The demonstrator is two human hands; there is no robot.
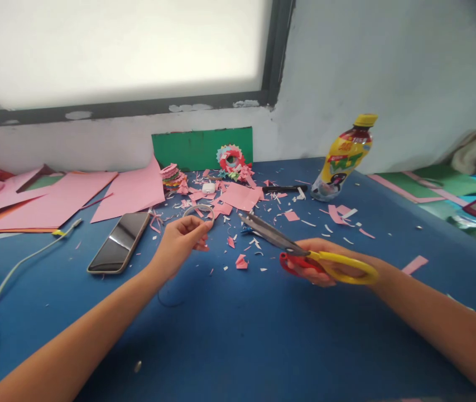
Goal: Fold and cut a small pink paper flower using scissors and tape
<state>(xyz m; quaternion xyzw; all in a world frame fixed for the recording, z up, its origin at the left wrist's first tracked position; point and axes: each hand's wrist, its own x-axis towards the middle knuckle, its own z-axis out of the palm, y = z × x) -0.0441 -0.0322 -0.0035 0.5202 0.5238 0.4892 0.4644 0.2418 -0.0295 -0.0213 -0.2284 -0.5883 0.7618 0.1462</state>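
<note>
My left hand [181, 237] is closed in a pinch on a small clear tape ring [199, 212], held just above the blue table [229, 335]. My right hand [325, 262] grips scissors [300, 251] with red and yellow handles; the blades point left toward the tape ring and look slightly parted. Small pink paper scraps [241, 261] lie on the table between and beyond my hands.
A phone [119, 243] lies left of my left hand, with a white cable [7, 279] further left. Pink paper sheets [53, 204], a green card [202, 148], a folded paper wreath [231, 159], a black pen [283, 188] and a yellow bottle [344, 159] sit near the wall.
</note>
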